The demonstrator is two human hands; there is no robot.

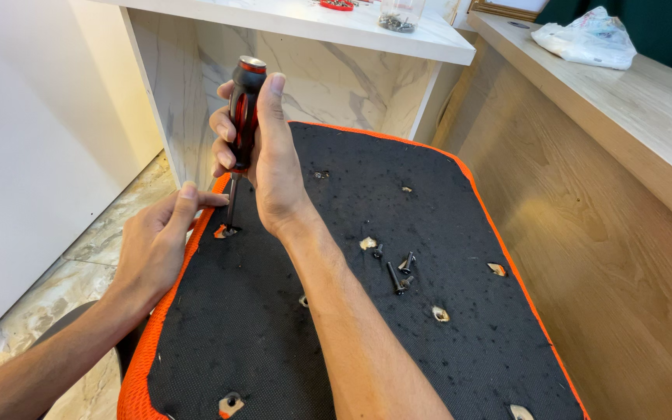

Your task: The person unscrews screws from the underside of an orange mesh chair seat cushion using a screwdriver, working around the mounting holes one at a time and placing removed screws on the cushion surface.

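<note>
I can't see the screwdriver (240, 132) tip: it sinks into a torn hole at the seat pad's (336, 327) edge. My right hand (262, 152) hides much of the handle. The pad's near end, a glass jar (400, 14) and red bits on the shelf run off frame.

White plastic bag (589, 37), perhaps glass jar (400, 14)

Black-and-red screwdriver (243, 109), black seat panel (367, 311) edged orange, white grey-veined marble cabinet (313, 70), perhaps dark loose screws (398, 272)
</note>
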